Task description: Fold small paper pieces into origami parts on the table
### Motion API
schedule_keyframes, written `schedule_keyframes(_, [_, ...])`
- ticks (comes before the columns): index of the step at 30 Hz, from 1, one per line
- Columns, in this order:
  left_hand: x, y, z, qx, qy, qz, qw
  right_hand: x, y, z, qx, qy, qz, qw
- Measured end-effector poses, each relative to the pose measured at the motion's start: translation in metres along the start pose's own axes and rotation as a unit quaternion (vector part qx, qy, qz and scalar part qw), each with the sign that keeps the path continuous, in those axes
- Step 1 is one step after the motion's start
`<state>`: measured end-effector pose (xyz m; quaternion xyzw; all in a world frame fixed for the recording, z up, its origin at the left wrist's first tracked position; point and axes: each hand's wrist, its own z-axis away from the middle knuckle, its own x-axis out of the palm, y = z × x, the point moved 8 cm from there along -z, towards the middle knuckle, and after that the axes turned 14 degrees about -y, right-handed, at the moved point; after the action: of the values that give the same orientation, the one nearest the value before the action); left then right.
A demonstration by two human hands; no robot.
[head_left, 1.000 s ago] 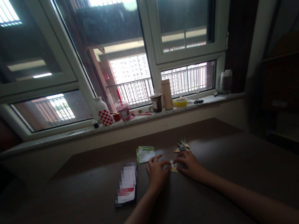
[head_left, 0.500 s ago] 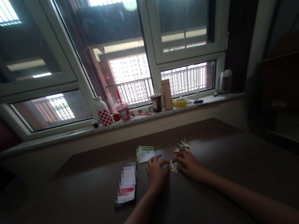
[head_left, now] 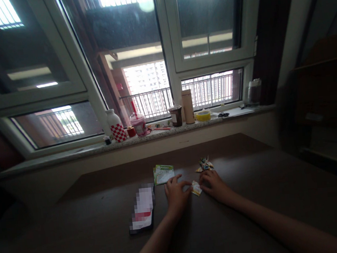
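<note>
On the dark table lies a small piece of folded paper point(head_left: 196, 188), white with yellow marks, between my two hands. My left hand point(head_left: 176, 193) holds its left edge with thumb and index finger, the other fingers bent towards the green-and-white paper sheets point(head_left: 165, 173). From the other side, the curled fingers of my right hand point(head_left: 213, 185) grip the paper's right edge. A small cluster of folded paper point(head_left: 204, 164), spiky and multicoloured, sits just beyond my right fingers. The exact contact of the fingertips is too small to see clearly.
A phone point(head_left: 143, 208) with a blurred screen lies left of my left forearm. Along the windowsill point(head_left: 157, 133) stand a checkered white bottle point(head_left: 116, 125), a pink drink cup point(head_left: 138, 124), a dark drink cup point(head_left: 176, 116), a tan flask point(head_left: 188, 106) and yellow tape point(head_left: 203, 116).
The folded paper shows a wider face between my hands. My right fingers have curled in and drawn slightly back from its front; my left hand has hardly moved.
</note>
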<state>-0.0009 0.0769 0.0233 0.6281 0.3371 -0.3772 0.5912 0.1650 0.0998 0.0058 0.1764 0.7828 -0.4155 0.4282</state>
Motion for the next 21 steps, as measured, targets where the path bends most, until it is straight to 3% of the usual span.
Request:
schedule_keyframes(7, [-0.001, 0.002, 0.001, 0.009, -0.001, 0.005, 1.000, -0.004, -0.016, 0.000, -0.063, -0.014, -0.019, 0.998])
schedule_keyframes(21, [0.005, 0.000, -0.003, 0.012, -0.024, -0.009, 1.000, -0.011, -0.014, 0.002, -0.041, -0.020, -0.019, 0.999])
